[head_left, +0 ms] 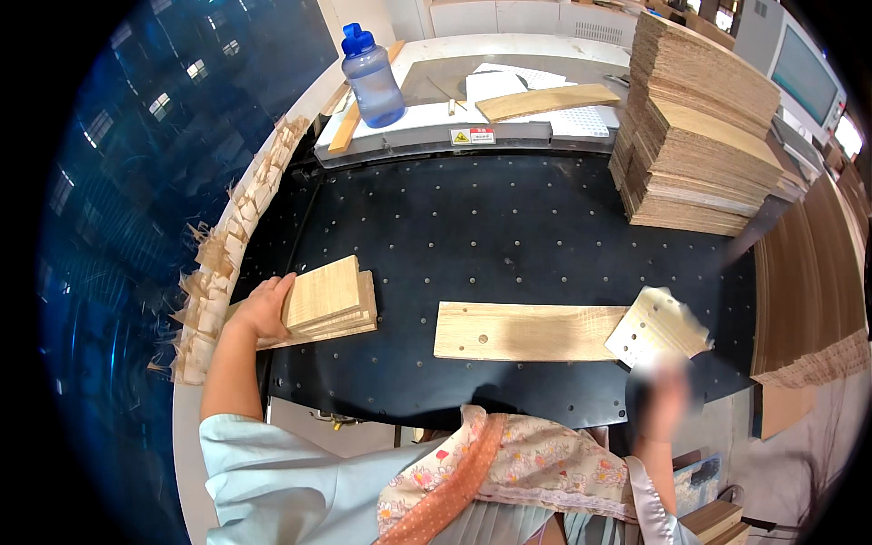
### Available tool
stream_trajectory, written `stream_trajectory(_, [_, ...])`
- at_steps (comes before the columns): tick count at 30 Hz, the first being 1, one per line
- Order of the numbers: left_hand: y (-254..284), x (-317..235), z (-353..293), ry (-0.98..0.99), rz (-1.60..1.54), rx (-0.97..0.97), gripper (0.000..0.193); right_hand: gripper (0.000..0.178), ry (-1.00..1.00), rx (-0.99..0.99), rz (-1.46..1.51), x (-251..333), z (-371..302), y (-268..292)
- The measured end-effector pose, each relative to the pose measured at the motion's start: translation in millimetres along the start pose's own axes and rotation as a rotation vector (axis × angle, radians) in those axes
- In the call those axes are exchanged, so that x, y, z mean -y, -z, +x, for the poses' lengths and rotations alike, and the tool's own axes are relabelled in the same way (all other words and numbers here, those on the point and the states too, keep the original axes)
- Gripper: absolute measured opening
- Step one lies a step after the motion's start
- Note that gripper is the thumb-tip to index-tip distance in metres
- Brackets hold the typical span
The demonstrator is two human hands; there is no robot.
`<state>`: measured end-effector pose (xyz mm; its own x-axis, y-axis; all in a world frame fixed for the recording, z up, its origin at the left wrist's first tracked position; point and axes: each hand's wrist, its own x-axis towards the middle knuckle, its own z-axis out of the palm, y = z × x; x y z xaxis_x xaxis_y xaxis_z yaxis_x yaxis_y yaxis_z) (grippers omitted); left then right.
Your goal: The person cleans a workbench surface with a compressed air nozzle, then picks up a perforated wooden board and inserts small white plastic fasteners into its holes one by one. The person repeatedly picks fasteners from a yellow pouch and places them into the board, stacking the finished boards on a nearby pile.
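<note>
At the left of the black table, my left hand (263,311) is closed around the near-left end of a small stack of light wooden boards (324,292). The boards lie slightly fanned, one over another. A single wooden board (522,331) with a few holes lies flat in the middle. Over its right end sits a tilted pale piece with several dark holes (654,329), its right edge blurred. My right hand (668,395) is just below that piece, smeared by motion. Its fingers cannot be made out, nor whether it grips the piece.
Tall stacks of boards (699,136) stand at the back right, with more brown panels (808,282) beyond the right edge. A blue water bottle (372,82), papers (509,80) and a loose wooden strip (545,102) rest on the white ledge behind. A monitor (804,73) stands far right.
</note>
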<state>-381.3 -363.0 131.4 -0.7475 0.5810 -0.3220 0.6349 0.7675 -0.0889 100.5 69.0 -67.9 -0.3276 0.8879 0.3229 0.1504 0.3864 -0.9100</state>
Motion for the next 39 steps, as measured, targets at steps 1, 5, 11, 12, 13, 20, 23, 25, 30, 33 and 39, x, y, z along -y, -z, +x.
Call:
stream_trajectory(1, [2.3, -1.8, -2.0, -0.021, 0.029, -0.008, 0.11, 0.026, -0.086, -0.026, 0.137, 6.9, 1.5, -6.5])
stream_trajectory(5, [38.7, -39.6, 11.4, -0.137, 0.009, -0.149, 0.109, 0.024, -0.189, -0.067, 0.251, 16.1, 5.2, -12.3])
stream_trajectory(11, [67.5, -94.0, 120.7, -0.383, 0.089, -0.292, 0.105, 0.024, -0.222, -0.146, 0.178, 16.4, 5.7, -11.7])
stream_trajectory(12, [61.9, -99.0, 147.9, -0.389, 0.125, -0.28, 0.104, 0.025, -0.259, -0.174, 0.282, 14.9, 7.4, -12.2])
stream_trajectory(13, [55.9, -101.3, 167.3, -0.388, 0.137, -0.257, 0.104, 0.025, -0.265, -0.146, 0.228, 13.2, 9.2, -13.1])
stream_trajectory(20, [38.1, -105.9, 269.7, -0.35, 0.185, 0.057, 0.1, 0.024, -0.34, -0.196, 0.231, 25.1, 3.6, -9.9])
stream_trajectory(23, [36.9, -80.2, 286.6, -0.244, 0.323, -0.119, 0.085, 0.029, -0.188, 0.011, -0.243, 78.9, 8.7, -20.5])
stream_trajectory(25, [21.1, -67.3, 300.6, -0.054, 0.265, -0.273, 0.059, 0.029, -0.464, -0.072, -0.175, 98.1, 13.2, -29.6])
stream_trajectory(30, [25.0, -71.9, 303.7, 0.467, -0.436, -0.156, 0.05, 0.029, -0.507, -0.083, -0.121, 97.0, 12.1, -31.5])
stream_trajectory(33, [5.3, -58.1, 330.4, 0.484, -1.158, -0.218, 0.043, 0.032, -0.509, -0.094, -0.06, 90.6, 13.2, -30.8])
stream_trajectory(39, [17.6, -104.6, 354.5, 0.586, -2.044, -0.433, 0.057, 0.03, -0.556, -0.118, -0.036, 87.7, 12.9, -28.8])
